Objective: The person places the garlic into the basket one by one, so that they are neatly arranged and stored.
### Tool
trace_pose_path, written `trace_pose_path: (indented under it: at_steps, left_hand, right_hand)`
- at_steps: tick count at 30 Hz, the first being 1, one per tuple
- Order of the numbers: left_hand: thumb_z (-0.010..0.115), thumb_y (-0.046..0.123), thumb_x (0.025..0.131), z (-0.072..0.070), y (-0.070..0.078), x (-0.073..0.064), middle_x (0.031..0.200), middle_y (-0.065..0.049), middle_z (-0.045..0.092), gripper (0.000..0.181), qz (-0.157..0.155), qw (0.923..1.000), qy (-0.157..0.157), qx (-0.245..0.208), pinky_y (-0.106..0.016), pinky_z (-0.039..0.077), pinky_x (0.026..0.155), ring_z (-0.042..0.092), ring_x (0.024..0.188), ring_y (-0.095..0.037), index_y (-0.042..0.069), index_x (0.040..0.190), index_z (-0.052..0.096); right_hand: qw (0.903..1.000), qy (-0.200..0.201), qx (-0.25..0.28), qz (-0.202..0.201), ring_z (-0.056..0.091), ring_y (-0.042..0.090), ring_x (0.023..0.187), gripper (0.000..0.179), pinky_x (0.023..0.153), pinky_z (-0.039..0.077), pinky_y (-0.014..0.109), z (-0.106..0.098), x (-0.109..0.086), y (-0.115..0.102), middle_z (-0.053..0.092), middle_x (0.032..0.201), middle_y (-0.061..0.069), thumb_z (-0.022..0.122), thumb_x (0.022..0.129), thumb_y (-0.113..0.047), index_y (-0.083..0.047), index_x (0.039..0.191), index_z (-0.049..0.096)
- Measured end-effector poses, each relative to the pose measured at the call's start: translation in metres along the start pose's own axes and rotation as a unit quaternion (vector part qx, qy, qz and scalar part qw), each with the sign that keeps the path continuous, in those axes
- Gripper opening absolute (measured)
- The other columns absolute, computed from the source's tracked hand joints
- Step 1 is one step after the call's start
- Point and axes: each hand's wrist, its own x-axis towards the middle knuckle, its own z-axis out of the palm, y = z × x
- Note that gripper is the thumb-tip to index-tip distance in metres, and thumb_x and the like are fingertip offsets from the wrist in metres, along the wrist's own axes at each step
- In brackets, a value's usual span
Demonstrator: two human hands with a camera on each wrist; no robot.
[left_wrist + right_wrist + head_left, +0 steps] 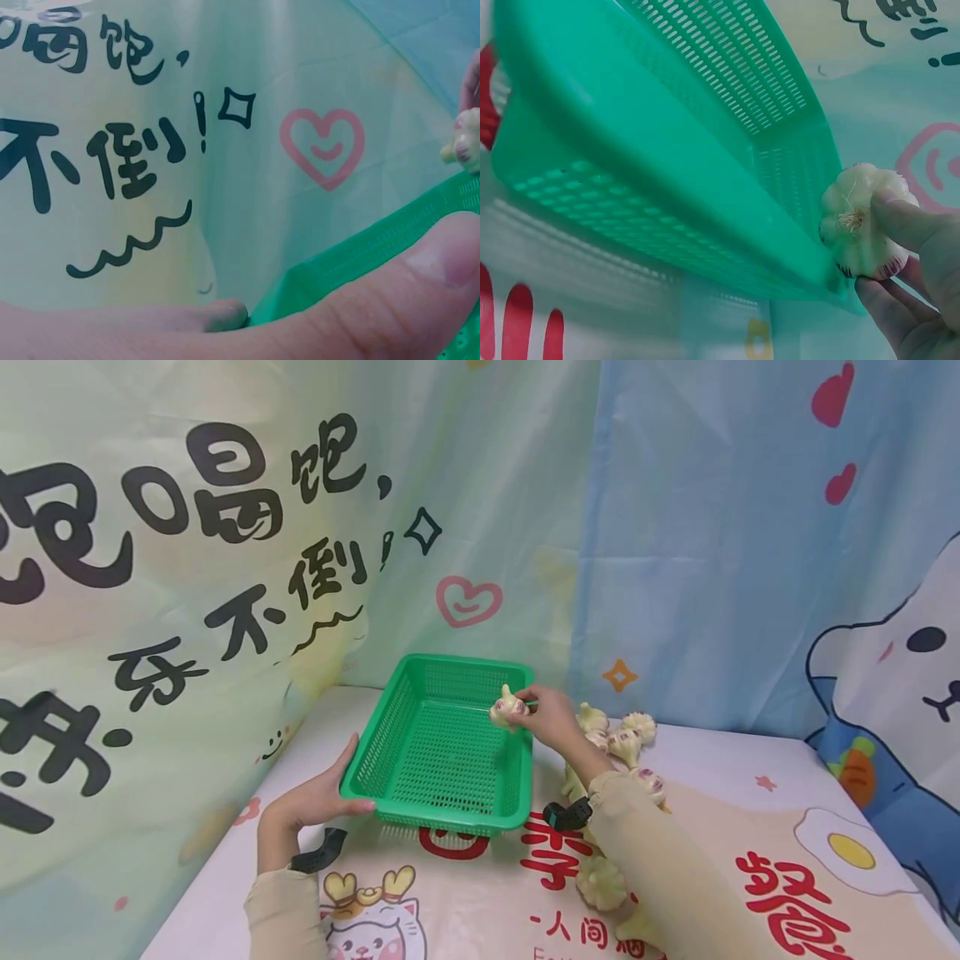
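Observation:
A garlic bulb (pixel 508 708) is pinched between the thumb and fingers of my right hand (pixel 551 717), held up over the right rim of the green plastic basket (pixel 450 817). The right wrist view shows the root end of this garlic bulb (pixel 855 225) facing the camera, right at the basket rim. The inside of the basket shows only its slotted floor. My left hand (pixel 318 793) rests against the basket's near left corner, fingers extended along the outer left side and thumb by the front rim. Close up, the left thumb (pixel 375 307) lies straight across the green edge.
More garlic bulbs (pixel 625 745) lie in a group right of the basket, partly behind my right arm. Others, such as a pale bulb (pixel 600 883), lie nearer on the printed table cover (pixel 480 902). A printed curtain (pixel 480 527) hangs close behind the basket.

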Motion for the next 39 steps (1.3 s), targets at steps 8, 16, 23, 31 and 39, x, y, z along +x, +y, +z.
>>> trace_pose_path:
  at_steps: [8,16,23,31,39]
  left_hand:
    - [0.076,0.040,0.078,-0.002,0.000,-0.002,0.158,-0.025,-0.005,0.122,0.009,0.9999,-0.004,-0.007,-0.059,0.022,0.111,0.015,0.142,-0.045,0.013,0.151,-0.019]
    - [0.076,0.040,0.077,-0.002,-0.003,0.001,0.159,-0.020,-0.005,0.122,0.003,0.9999,-0.002,-0.013,-0.056,0.023,0.111,0.016,0.143,-0.040,0.016,0.151,-0.018]
    - [0.076,0.041,0.077,-0.001,-0.003,0.000,0.159,-0.020,-0.005,0.122,-0.001,1.0000,-0.001,-0.006,-0.057,0.025,0.110,0.018,0.142,-0.041,0.018,0.151,-0.018]
    - [0.077,0.040,0.076,0.000,-0.004,0.000,0.160,-0.017,-0.005,0.122,-0.008,0.9997,-0.005,-0.023,-0.056,0.025,0.111,0.017,0.143,-0.039,0.021,0.151,-0.017]
    - [0.078,0.038,0.076,0.000,-0.005,0.000,0.160,-0.015,-0.004,0.121,-0.013,0.9997,-0.001,-0.023,-0.055,0.026,0.111,0.018,0.143,-0.037,0.022,0.152,-0.015]
  right_hand:
    - [0.9998,0.004,-0.015,0.009,0.062,0.027,0.105,0.043,0.076,0.053,0.035,0.013,0.017,-0.001,0.063,0.122,0.012,0.071,0.086,-0.029,-0.007,0.121,0.060]
    - [0.9976,-0.025,-0.062,0.019,0.057,0.030,0.111,0.042,0.089,0.048,0.042,0.021,0.033,-0.009,0.062,0.121,0.013,0.070,0.086,-0.030,-0.006,0.120,0.061]
    - [0.9960,-0.029,-0.081,0.020,0.057,0.032,0.108,0.039,0.090,0.047,0.044,0.034,0.039,-0.017,0.063,0.115,0.016,0.071,0.085,-0.022,-0.001,0.116,0.062]
    - [0.9988,0.001,-0.038,0.031,0.058,0.030,0.109,0.038,0.090,0.048,0.043,0.056,0.049,-0.022,0.065,0.116,0.014,0.074,0.083,-0.025,-0.003,0.113,0.065]
    - [0.9992,0.005,0.005,0.039,0.060,0.027,0.097,0.037,0.079,0.050,0.038,0.082,0.061,-0.025,0.067,0.107,0.012,0.076,0.081,-0.028,-0.005,0.108,0.067]
